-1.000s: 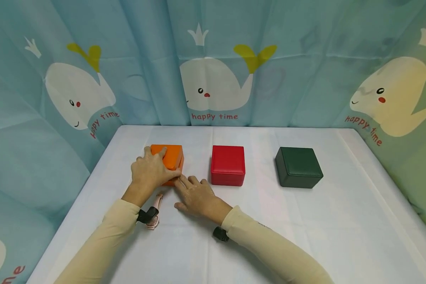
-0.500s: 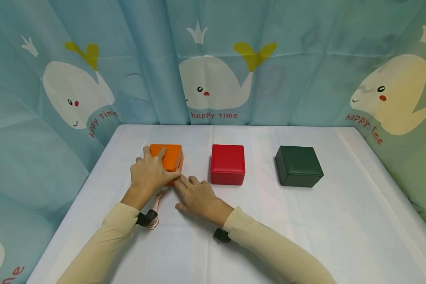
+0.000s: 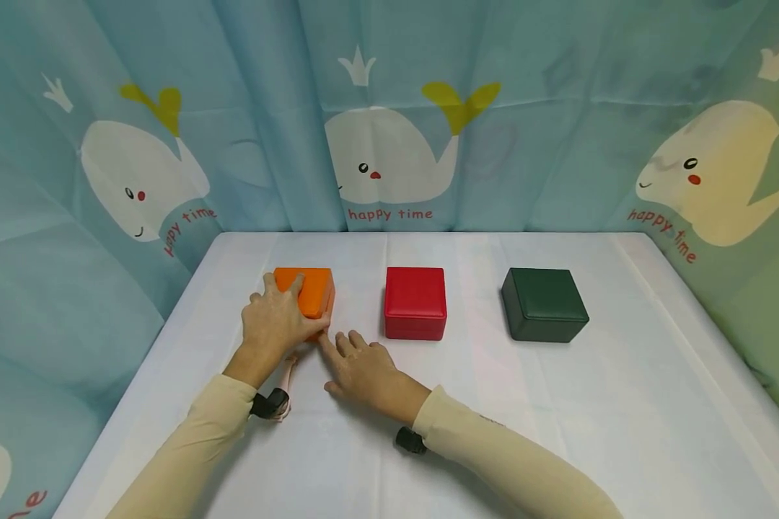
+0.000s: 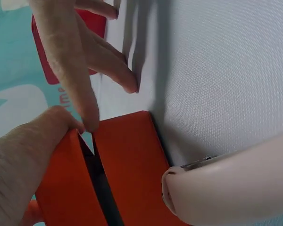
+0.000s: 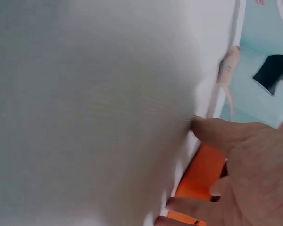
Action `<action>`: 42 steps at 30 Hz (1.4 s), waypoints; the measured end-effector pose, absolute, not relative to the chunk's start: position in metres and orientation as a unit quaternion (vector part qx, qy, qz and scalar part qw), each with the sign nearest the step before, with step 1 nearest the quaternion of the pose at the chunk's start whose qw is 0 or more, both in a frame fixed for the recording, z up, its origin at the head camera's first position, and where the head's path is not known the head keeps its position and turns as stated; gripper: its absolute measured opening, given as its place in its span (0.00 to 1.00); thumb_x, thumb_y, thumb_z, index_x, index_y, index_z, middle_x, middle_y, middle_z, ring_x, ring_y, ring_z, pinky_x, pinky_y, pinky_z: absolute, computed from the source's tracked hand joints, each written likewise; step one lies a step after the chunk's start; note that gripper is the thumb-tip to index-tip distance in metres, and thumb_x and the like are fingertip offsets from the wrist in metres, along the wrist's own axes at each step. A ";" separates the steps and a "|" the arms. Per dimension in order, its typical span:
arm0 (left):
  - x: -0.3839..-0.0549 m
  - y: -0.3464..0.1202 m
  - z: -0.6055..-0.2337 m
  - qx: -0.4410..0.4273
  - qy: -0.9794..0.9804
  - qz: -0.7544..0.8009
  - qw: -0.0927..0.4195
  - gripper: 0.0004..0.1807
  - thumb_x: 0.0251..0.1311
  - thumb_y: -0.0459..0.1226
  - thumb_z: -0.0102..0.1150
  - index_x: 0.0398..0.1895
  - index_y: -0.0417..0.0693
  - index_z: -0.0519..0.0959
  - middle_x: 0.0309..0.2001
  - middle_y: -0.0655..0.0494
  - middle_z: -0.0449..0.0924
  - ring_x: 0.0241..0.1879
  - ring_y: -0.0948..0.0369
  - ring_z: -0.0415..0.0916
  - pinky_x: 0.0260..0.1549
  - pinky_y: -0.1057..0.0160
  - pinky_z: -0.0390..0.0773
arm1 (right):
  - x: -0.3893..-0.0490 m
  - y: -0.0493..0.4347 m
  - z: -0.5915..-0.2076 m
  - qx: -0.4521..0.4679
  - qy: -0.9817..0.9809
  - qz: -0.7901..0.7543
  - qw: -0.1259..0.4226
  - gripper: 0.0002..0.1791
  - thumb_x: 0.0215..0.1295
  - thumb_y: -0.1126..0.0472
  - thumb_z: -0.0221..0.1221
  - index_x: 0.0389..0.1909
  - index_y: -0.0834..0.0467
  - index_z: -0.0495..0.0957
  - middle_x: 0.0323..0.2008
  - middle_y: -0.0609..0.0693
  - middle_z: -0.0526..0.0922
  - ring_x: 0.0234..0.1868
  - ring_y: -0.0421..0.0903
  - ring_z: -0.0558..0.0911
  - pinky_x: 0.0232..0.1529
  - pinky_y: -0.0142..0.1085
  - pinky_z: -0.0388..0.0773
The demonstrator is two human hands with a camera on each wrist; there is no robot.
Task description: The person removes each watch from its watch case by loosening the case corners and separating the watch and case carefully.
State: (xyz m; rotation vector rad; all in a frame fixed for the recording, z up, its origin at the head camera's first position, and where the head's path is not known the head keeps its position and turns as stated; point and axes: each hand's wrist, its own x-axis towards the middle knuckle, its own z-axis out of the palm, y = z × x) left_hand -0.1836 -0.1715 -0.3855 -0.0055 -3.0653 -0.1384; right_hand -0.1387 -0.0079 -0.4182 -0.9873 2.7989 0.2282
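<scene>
My left hand [image 3: 273, 321] grips the lid of an orange box [image 3: 316, 288], fingers over its top and thumb at the front right corner. In the left wrist view, a dark gap separates the lid [image 4: 68, 183] from the base [image 4: 132, 160], so the lid is slightly raised. The index fingertip of my right hand [image 3: 366, 375] touches the box at that gap; its other fingers are spread and hold nothing. A pink wristwatch [image 3: 286, 376] lies on the table before the box, partly hidden by my left wrist and its black camera.
To the right of the orange box stands a closed red box [image 3: 416, 295], and farther right a closed dark green box [image 3: 547, 303]. White cloth covers the table [image 3: 493, 432]. A blue whale-print curtain [image 3: 253, 108] hangs behind and along the sides.
My right hand has shifted slightly right and toward me, its fingers spreading a little more, the index finger still at the box. My left hand keeps its hold. The boxes stay in place.
</scene>
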 end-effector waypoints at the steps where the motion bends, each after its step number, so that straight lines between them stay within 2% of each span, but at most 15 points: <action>1: -0.183 -0.172 -0.386 -0.001 -0.998 -0.047 0.034 0.52 0.53 0.64 0.63 0.76 0.45 0.65 0.64 0.24 0.58 0.39 0.34 0.75 0.32 0.41 0.82 | -0.139 -0.008 -0.418 -0.334 0.935 0.083 0.084 0.41 0.73 0.35 0.53 0.80 0.48 0.57 0.73 0.49 0.65 0.72 0.48 0.65 0.55 0.41 0.78; 5: -0.181 -0.172 -0.385 -0.006 -0.998 -0.055 0.016 0.55 0.53 0.65 0.65 0.78 0.44 0.61 0.64 0.24 0.57 0.39 0.34 0.75 0.32 0.41 0.82 | -0.140 -0.006 -0.414 -0.344 0.930 0.094 0.089 0.35 0.72 0.35 0.54 0.74 0.48 0.67 0.72 0.49 0.66 0.70 0.47 0.66 0.50 0.39 0.80; 10: -0.180 -0.175 -0.387 -0.018 -0.997 -0.068 0.014 0.57 0.51 0.63 0.69 0.79 0.43 0.59 0.68 0.23 0.52 0.43 0.31 0.74 0.34 0.39 0.82 | -0.141 -0.006 -0.414 -0.346 0.929 0.094 0.093 0.35 0.72 0.35 0.54 0.73 0.47 0.68 0.71 0.49 0.67 0.68 0.46 0.66 0.48 0.38 0.81; 17: -0.180 -0.177 -0.393 -0.023 -0.996 -0.086 0.018 0.59 0.51 0.60 0.72 0.79 0.41 0.56 0.71 0.21 0.47 0.48 0.26 0.70 0.35 0.37 0.82 | -0.140 -0.005 -0.416 -0.349 0.927 0.094 0.097 0.36 0.74 0.34 0.50 0.77 0.47 0.64 0.75 0.49 0.63 0.73 0.48 0.63 0.57 0.41 0.77; 25: -0.186 -0.176 -0.395 -0.024 -0.996 -0.083 0.028 0.59 0.52 0.61 0.71 0.80 0.42 0.55 0.70 0.21 0.47 0.47 0.27 0.70 0.35 0.37 0.82 | -0.141 0.000 -0.417 -0.359 0.925 0.083 0.093 0.36 0.75 0.35 0.50 0.77 0.48 0.64 0.75 0.50 0.63 0.73 0.49 0.63 0.63 0.45 0.71; 28: -0.190 -0.175 -0.395 -0.023 -0.996 -0.081 0.024 0.60 0.52 0.62 0.71 0.80 0.42 0.54 0.70 0.21 0.47 0.47 0.27 0.70 0.35 0.37 0.82 | -0.142 0.006 -0.418 -0.374 0.923 0.062 0.072 0.33 0.74 0.37 0.53 0.73 0.49 0.68 0.73 0.50 0.66 0.71 0.49 0.65 0.62 0.45 0.72; 34: -0.193 -0.176 -0.393 -0.018 -0.996 -0.083 0.014 0.61 0.52 0.62 0.70 0.81 0.43 0.52 0.71 0.21 0.46 0.49 0.26 0.69 0.35 0.37 0.81 | -0.142 0.020 -0.422 -0.412 0.910 -0.017 0.034 0.23 0.71 0.43 0.61 0.60 0.51 0.78 0.66 0.52 0.73 0.67 0.50 0.70 0.56 0.42 0.77; 37: -0.194 -0.177 -0.394 -0.014 -0.996 -0.084 0.011 0.60 0.52 0.62 0.70 0.81 0.43 0.52 0.71 0.21 0.45 0.49 0.26 0.68 0.35 0.37 0.81 | -0.140 0.027 -0.423 -0.419 0.906 -0.056 0.035 0.21 0.71 0.45 0.61 0.58 0.51 0.80 0.64 0.52 0.74 0.67 0.49 0.71 0.56 0.41 0.77; 42: -0.195 -0.177 -0.395 -0.017 -0.996 -0.082 0.012 0.60 0.52 0.62 0.69 0.80 0.42 0.52 0.71 0.21 0.45 0.49 0.26 0.68 0.35 0.37 0.81 | -0.137 0.034 -0.424 -0.436 0.893 -0.107 0.012 0.19 0.71 0.48 0.62 0.56 0.53 0.81 0.57 0.48 0.80 0.60 0.44 0.76 0.53 0.36 0.78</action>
